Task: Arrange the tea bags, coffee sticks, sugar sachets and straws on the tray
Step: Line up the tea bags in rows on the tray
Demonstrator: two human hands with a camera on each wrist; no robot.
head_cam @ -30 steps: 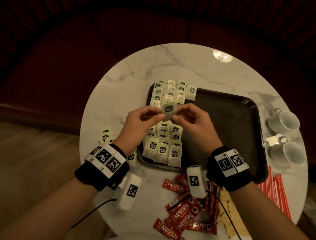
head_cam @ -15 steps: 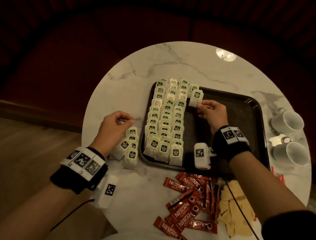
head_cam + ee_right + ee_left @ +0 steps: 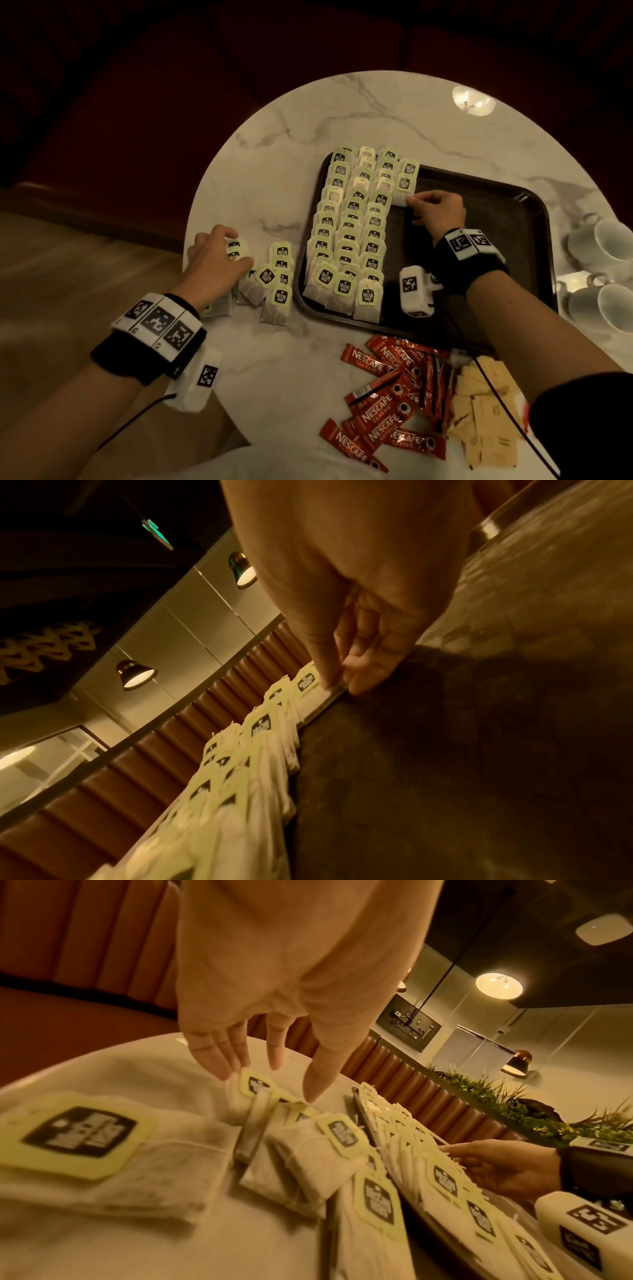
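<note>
Several rows of tea bags (image 3: 346, 240) fill the left part of the dark tray (image 3: 496, 240). My right hand (image 3: 409, 202) pinches one tea bag (image 3: 400, 200) by its edge and holds it against the tray floor beside the rows. The right wrist view shows thumb and forefinger of that hand (image 3: 337, 688) closed on this bag (image 3: 316, 700). Left of the tray lies a loose pile of tea bags (image 3: 277, 274). My left hand (image 3: 239, 251) hovers over the pile's far end. Its fingers (image 3: 222, 1069) are straight and spread, touching a bag's tag (image 3: 255, 1085).
Red coffee sticks (image 3: 387, 404) and pale sugar sachets (image 3: 486, 421) lie heaped on the marble table (image 3: 274, 154) in front of the tray. Two white cups (image 3: 606, 240) (image 3: 609, 305) stand at the table's right edge. The tray's right half is bare.
A second ago both hands held one tea bag above the tray. My right hand has since carried it down beside the rows, and my left hand has moved left onto the loose pile.
</note>
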